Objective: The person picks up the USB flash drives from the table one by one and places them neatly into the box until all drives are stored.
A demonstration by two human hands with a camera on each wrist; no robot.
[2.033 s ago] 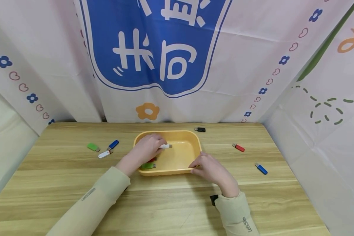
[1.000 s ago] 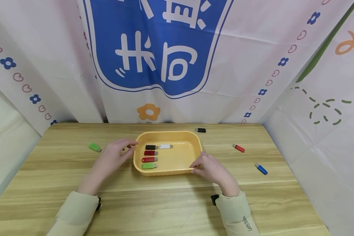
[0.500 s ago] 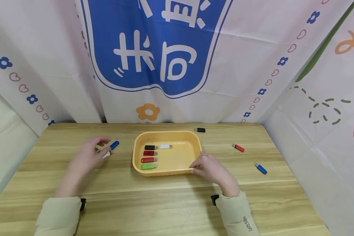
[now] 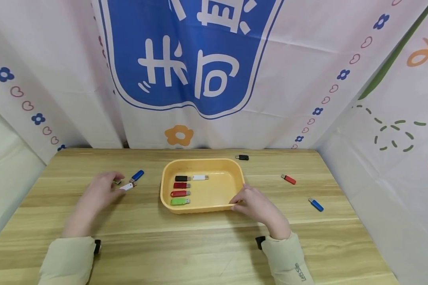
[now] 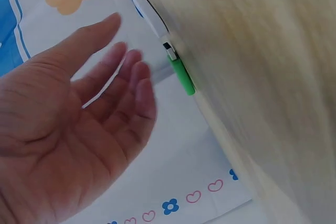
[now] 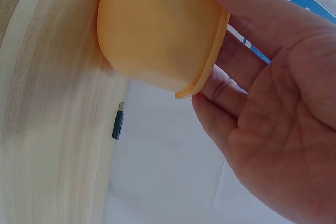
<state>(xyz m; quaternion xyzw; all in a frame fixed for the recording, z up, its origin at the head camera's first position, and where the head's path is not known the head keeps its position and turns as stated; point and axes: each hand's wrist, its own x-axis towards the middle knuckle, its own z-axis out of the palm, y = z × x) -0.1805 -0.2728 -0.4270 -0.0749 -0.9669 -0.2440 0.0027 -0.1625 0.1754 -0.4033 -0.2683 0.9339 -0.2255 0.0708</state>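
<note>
My left hand (image 4: 99,192) hovers at the left of the table, its fingers loosely bent and nothing between them. Close to its fingertips lie a white USB stick with a red end (image 4: 128,186) and a green USB stick (image 5: 183,75), which the hand mostly covers in the head view. A blue USB stick (image 4: 137,175) lies just beyond. My right hand (image 4: 256,206) grips the near right corner of a yellow tray (image 4: 217,194), thumb and fingers on its rim. Inside the tray, a black, two red and a green USB stick (image 4: 180,201) form a column; a white one (image 4: 200,177) lies beside the black.
On the right of the wooden table (image 4: 185,249) lie a red USB stick (image 4: 288,179) and a blue USB stick (image 4: 316,204). Behind the tray is a black USB stick (image 4: 242,157). A printed curtain (image 4: 278,79) hangs along the back edge.
The left hand let go of the white USB stick in the tray, came out over the rim and moved left to the loose sticks. The right hand has stayed on the tray.
</note>
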